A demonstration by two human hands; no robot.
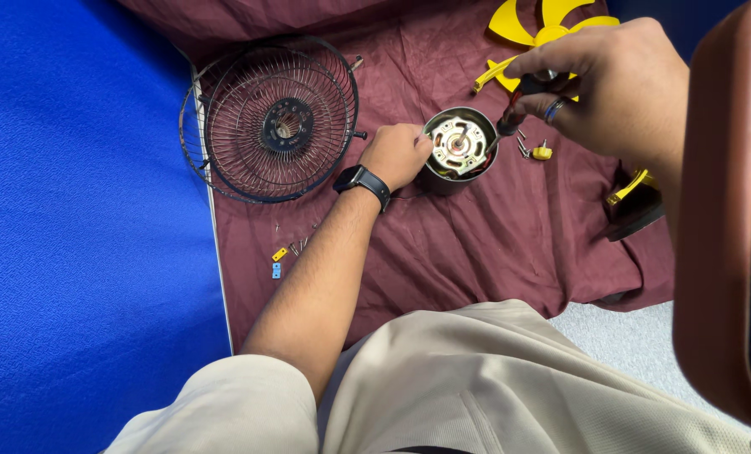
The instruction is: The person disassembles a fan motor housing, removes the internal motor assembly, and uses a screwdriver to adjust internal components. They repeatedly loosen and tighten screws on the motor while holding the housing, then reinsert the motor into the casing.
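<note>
Beige trouser knees (443, 387) fill the near edge, below the round grey metal motor housing (458, 150) on the maroon cloth (476, 244). Left hand (396, 154) curls against the housing's left rim, steadying it; right hand (611, 84), up and right of it, pinches a dark-handled screwdriver (510, 122) angled into the housing. Keep the tip seated squarely and the housing firmly braced.

Motor housing (457, 150) stands on the cloth (476, 244), centre far. Wire fan guard (270, 118) lies to its left, on the cloth's left edge. Fan blade (537, 29) far right, behind the motor. Loose screws (531, 149) just right of the motor. Small clips (278, 261) near left, below the guard.
</note>
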